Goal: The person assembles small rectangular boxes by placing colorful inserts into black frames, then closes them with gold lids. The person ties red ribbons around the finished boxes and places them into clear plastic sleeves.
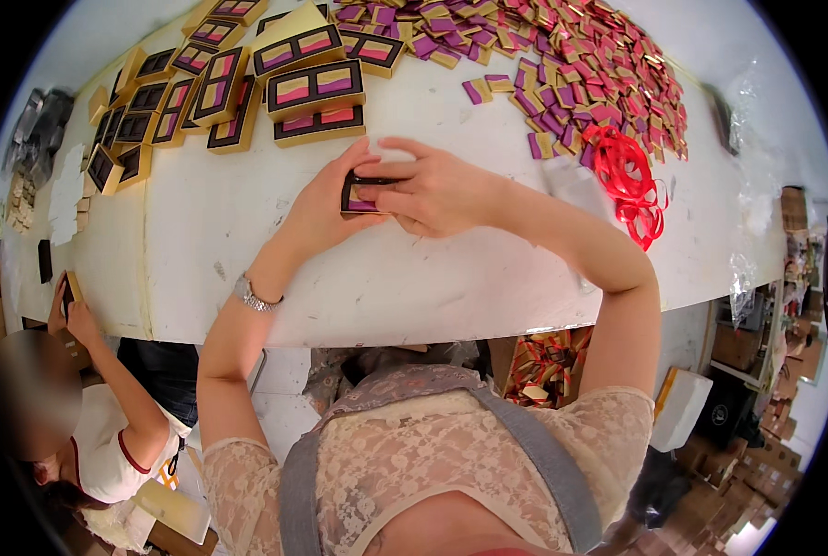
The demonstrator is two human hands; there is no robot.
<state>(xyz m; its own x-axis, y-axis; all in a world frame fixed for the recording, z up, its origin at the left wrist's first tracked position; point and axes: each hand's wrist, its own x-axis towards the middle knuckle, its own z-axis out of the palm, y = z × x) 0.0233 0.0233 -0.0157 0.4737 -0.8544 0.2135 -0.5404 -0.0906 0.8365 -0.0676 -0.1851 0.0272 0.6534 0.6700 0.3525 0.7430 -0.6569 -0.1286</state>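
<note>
Over the white table, my left hand point(319, 206) grips a small gift box point(362, 206) with a dark inner tray and gold sides, its fingers and thumb wrapped round the edges. A purple patch shows in the tray. My right hand point(444, 189) reaches in from the other side, fingers bent over the box and pressing on its top. Those fingers cover much of the tray, so what lies under them is hidden.
Gold boxes point(316, 85) with window-like dark trays are stacked at the far left. A heap of small purple, pink and gold packets point(562, 69) covers the far right, beside red ribbon point(623, 171). A co-worker's hands point(73, 315) hold a box at the left edge.
</note>
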